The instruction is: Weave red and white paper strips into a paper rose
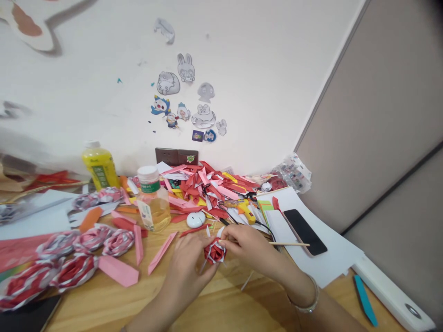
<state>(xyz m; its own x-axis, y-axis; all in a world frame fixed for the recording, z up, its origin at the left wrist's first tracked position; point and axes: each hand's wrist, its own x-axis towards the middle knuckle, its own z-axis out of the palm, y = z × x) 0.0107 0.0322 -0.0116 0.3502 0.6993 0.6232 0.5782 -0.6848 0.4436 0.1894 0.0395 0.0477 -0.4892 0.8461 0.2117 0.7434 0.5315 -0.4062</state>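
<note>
A small red-and-white folded paper rose point(215, 252) is held over the wooden table by my left hand point(188, 260), its thumb below and fingers behind the flower. At the rose's right edge is my right hand point(247, 246), pinching a thin wooden stick point(292, 244). The stick's far end sticks out to the right, above a black phone point(305, 232). Its near tip is hidden by my fingers, so I cannot tell whether it touches a petal. White strip ends poke out around the rose. A white earbud case point(195, 220) lies just behind my left hand.
Red, pink and white paper strips point(200, 184) are heaped against the wall, with a yellow glue gun point(246, 211) and its cable in front. Two drink bottles, one clear point(154, 203) and one yellow point(100, 168), stand left. Several finished paper roses point(74, 272) lie at left.
</note>
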